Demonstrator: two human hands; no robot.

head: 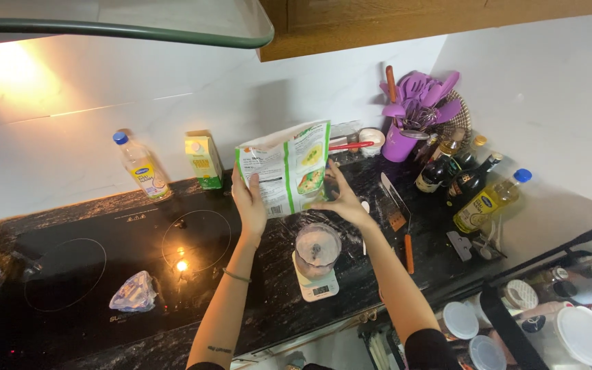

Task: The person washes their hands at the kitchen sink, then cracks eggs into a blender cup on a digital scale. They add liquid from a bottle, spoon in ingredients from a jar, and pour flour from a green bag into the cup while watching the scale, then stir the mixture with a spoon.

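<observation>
at the centre of the frame we see a green and white food packet (288, 175), tilted over a clear cup (317, 250) that sits on a small kitchen scale (316, 286) just below. our left hand (249, 205) pinches the packet's lower left edge; our right hand (342, 202) grips its right side (fingers curled around it). we judge this the pouring step, calling for a slow tip. left of centre lies the black cooktop (104, 260) on the dark surface (351, 301).

Induction cooktop (70, 274) at 8 o'clock, crumpled plastic wrap (133, 293) on it, water bottle (142, 166) and yellow-green carton (204, 162) at 10 o'clock, purple utensil holder (400, 142) at 1 o'clock, oil bottles (477, 205) at 3 o'clock.
</observation>
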